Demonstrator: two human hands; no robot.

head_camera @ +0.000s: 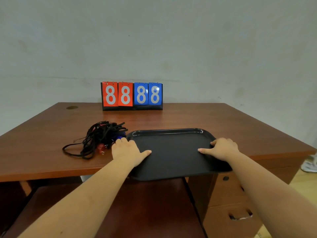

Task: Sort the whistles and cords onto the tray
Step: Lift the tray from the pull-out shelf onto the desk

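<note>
Both hands grip the tray by its side edges. Left hand point(127, 151) holds the left rim, thumb laid flat on the tray floor, fingers curled over the edge. Right hand point(221, 148) holds the right rim the same way, thumb pointing inward across the floor.

Desk point(197, 119): brown wood, fills the middle of the view; round cable hole near the far left corner. Drawers with a handle sit under its right side.

Tray point(171, 134): black, rectangular, raised rim. Its near edge overhangs the front edge of the desk. Nothing lies in it.

Scoreboard point(132, 95): stands upright at the back of the desk by the wall, two red cards and two blue cards, each showing 8.

Cords point(97, 136): black, in one tangled pile on the desk, just beside the tray's far left corner and close to the left hand's fingers. Loops trail off toward the left.

Whistles: a red one point(100, 147) at the near side of the pile, something blue point(120, 135) at the tray side; count cannot be told.
</note>
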